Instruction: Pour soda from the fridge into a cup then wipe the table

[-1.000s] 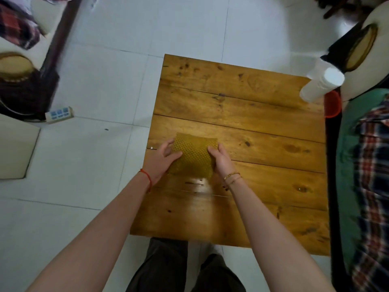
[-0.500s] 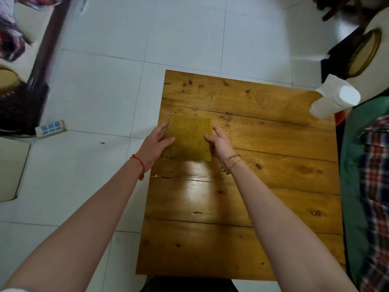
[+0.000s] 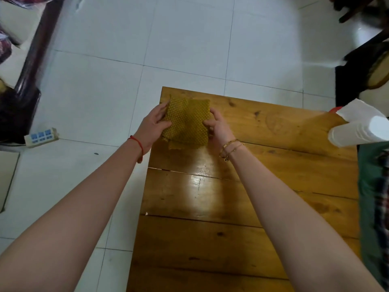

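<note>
A mustard-yellow dotted cloth [image 3: 186, 122] lies flat on the wooden table [image 3: 242, 207], near its far left corner. My left hand [image 3: 152, 126] grips the cloth's left edge and my right hand [image 3: 217, 127] grips its right edge, both pressing it onto the wood. A stack of white cups [image 3: 357, 128] lies tilted at the table's right edge, with something red [image 3: 333, 110] just behind it. No soda bottle or fridge is in view.
White tiled floor surrounds the table. A power strip [image 3: 41, 137] lies on the floor to the left, beside dark wooden furniture [image 3: 27, 81]. Green and plaid fabric [image 3: 374, 197] borders the table's right side. A dark chair with a round seat [image 3: 376, 72] stands at far right.
Both hands have pushed the cloth away from me along the left side of the table, from its middle to the far left corner. The wood behind it shines.
</note>
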`<act>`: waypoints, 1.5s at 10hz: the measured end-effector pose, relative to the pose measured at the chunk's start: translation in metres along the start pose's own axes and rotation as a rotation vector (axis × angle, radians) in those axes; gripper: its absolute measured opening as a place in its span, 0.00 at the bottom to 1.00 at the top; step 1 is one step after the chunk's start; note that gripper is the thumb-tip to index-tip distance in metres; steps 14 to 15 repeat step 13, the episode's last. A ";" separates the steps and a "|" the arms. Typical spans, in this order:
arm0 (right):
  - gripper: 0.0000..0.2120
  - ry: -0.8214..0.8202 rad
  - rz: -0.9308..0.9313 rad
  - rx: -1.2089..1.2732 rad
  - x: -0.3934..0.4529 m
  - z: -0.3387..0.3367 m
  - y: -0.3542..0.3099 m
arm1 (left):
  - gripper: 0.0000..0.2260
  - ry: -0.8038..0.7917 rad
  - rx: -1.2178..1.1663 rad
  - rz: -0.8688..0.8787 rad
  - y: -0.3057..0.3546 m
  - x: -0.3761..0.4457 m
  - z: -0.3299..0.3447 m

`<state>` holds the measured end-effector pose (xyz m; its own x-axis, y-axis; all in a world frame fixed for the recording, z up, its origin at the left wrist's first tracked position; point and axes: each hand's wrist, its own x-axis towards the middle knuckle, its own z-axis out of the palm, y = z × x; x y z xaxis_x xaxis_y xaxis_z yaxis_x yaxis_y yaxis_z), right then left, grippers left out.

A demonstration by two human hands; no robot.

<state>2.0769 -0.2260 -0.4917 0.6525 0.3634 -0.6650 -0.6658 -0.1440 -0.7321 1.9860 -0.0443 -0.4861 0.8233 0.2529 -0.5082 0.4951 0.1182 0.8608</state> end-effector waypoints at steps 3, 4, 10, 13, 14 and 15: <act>0.28 0.011 0.030 -0.125 0.057 0.003 -0.011 | 0.30 0.120 0.056 -0.029 -0.009 0.043 0.000; 0.29 0.021 0.054 -0.115 0.065 0.002 -0.007 | 0.31 0.138 0.073 -0.044 -0.012 0.045 0.000; 0.20 0.177 -0.114 -1.182 0.001 -0.018 -0.010 | 0.23 0.132 0.691 0.036 0.007 -0.012 0.001; 0.25 0.229 -0.262 -1.489 -0.122 -0.029 -0.037 | 0.23 0.086 0.980 0.246 0.067 -0.114 -0.002; 0.25 0.229 -0.262 -1.489 -0.122 -0.029 -0.037 | 0.23 0.086 0.980 0.246 0.067 -0.114 -0.002; 0.25 0.229 -0.262 -1.489 -0.122 -0.029 -0.037 | 0.23 0.086 0.980 0.246 0.067 -0.114 -0.002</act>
